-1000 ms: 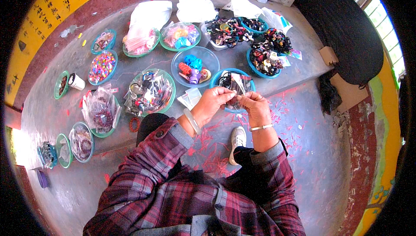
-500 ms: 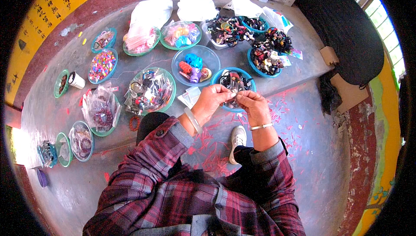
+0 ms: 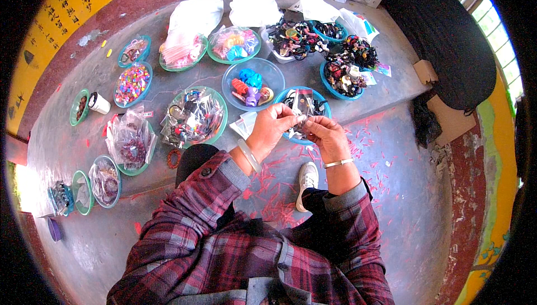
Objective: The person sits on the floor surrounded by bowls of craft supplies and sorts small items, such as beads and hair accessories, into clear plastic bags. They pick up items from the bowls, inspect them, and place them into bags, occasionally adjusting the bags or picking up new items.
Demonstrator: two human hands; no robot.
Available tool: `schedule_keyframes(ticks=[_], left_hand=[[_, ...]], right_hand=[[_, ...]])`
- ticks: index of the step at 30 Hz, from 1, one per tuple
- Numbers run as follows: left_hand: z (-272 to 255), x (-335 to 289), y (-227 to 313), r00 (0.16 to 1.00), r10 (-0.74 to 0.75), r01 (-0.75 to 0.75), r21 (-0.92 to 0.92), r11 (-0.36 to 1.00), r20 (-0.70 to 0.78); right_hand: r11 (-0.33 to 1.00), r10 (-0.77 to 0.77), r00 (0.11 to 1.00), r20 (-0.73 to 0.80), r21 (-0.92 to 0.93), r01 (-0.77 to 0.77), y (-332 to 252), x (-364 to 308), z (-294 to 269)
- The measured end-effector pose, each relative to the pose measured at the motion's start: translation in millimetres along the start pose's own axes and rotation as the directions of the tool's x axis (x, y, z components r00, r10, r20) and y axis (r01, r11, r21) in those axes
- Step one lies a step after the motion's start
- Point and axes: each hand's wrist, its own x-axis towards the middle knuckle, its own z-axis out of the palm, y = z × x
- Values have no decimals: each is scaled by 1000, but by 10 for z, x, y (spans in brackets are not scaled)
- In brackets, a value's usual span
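Above a blue bowl [image 3: 326,102] of dark hair ties, a small clear plastic bag [image 3: 304,101] stands up from my fingertips. My left hand [image 3: 271,130] pinches its lower edge between thumb and finger. Close beside it, my right hand [image 3: 330,138] is closed on the same edge. What lies inside the bag is too small to tell. Just behind my hands sits a translucent blue bowl [image 3: 229,93] with bright blue, red and purple pieces. Left of my left hand, a green bowl [image 3: 222,126] is heaped with bagged hair ties.
A blue bowl of colorful small pieces [image 3: 133,83] stands at the left, near a white cup [image 3: 99,103]. Piles of black hair ties [image 3: 291,39] lie at the back. Red scraps [image 3: 274,193] litter the lower floor around my shoe [image 3: 307,181]. The raised ledge ends at an edge below the bowls.
The clear bag now stands more upright and shows more plainly above my fingertips. My fingers have shifted slightly on it; both arms are nearly still.
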Motion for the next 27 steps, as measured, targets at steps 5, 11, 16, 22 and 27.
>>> schedule_keyframes(ticks=[5,11,16,22,27], left_hand=[[23,8,19,999,-33,33,-18,999,-43],[-18,12,-51,998,-42,45,83,996,-41],[70,-53,-84,989,-38,26,88,996,141],[-21,-20,-91,990,-111,109,36,993,81],[-41,3,-38,979,-114,113,13,994,168]], right_hand=[[989,-141,990,-14,-39,141,16,7,-4],[709,-546,830,-118,-592,383,9,-9,31],[-99,-763,564,316,-919,382,-84,-144,231],[45,-712,606,355,-838,543,-58,-144,281],[701,-495,869,-9,-595,394,-129,-37,22]])
